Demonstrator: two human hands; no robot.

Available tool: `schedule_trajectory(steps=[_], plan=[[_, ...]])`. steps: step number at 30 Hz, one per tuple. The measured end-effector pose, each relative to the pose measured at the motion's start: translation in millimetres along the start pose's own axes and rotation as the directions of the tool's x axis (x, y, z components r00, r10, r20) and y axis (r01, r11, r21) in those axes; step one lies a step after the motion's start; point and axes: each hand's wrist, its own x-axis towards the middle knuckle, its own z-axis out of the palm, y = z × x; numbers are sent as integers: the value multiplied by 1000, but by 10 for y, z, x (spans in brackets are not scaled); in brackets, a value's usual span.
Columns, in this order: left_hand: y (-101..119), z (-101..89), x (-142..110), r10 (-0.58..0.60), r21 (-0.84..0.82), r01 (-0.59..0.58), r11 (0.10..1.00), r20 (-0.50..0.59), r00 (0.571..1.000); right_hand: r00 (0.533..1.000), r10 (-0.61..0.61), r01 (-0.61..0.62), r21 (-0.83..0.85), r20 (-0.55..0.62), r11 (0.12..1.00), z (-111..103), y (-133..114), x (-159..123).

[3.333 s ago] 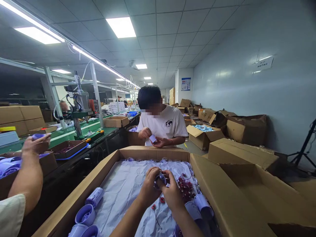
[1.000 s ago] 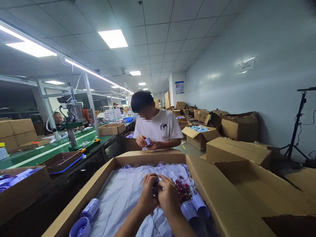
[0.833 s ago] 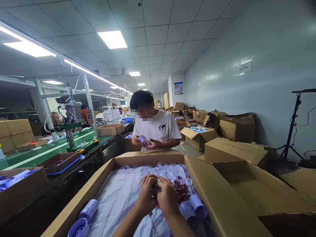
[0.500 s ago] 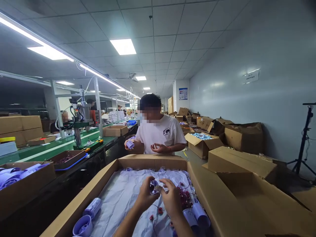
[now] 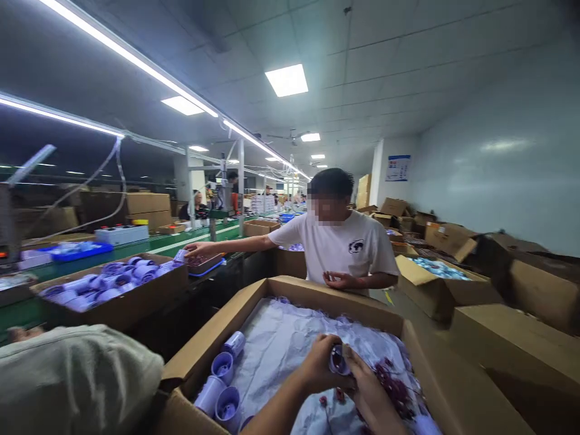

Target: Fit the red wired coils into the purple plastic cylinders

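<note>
My left hand [image 5: 321, 365] is wrapped around a small purple plastic cup [image 5: 338, 362], its open end turned up toward me. My right hand [image 5: 368, 386] closes on the cup's right side, fingers at the rim; something dark shows inside, too small to make out. Both hands are over white paper [image 5: 272, 350] lining a large cardboard box [image 5: 235, 315]. Red parts with thin wires [image 5: 393, 389] are heaped right of my right hand, and a few loose red pieces [image 5: 339, 394] are below. Several purple cups [image 5: 227, 403] line the box's left side.
Across the box, a co-worker [image 5: 344, 241] stretches an arm to a carton of purple cups [image 5: 131, 299] at left. A pale sleeve [image 5: 77, 380] fills the lower left. Cardboard cartons [image 5: 521, 344] stand at right; a green conveyor bench [image 5: 158, 244] runs along the left.
My view has swung left. The right hand, slightly apart from the cup half a second ago, is back against it. The co-worker's arm has reached out to the carton with a purple cup.
</note>
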Motion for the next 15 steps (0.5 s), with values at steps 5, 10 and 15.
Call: schedule_trajectory(steps=[5, 10, 15], plan=[[-116, 76, -10, 36, -98, -38, 994, -14, 999, 995, -75, 67, -127, -62, 990, -253, 172, 229], [-256, 102, 17, 58, -154, -64, 986, -43, 997, 954, -257, 192, -340, -156, 921, -571, 65, 315], [-233, 0, -15, -55, -15, 55, 998, 31, 998, 843, -457, 348, -360, -283, 865, -919, -501, -146]])
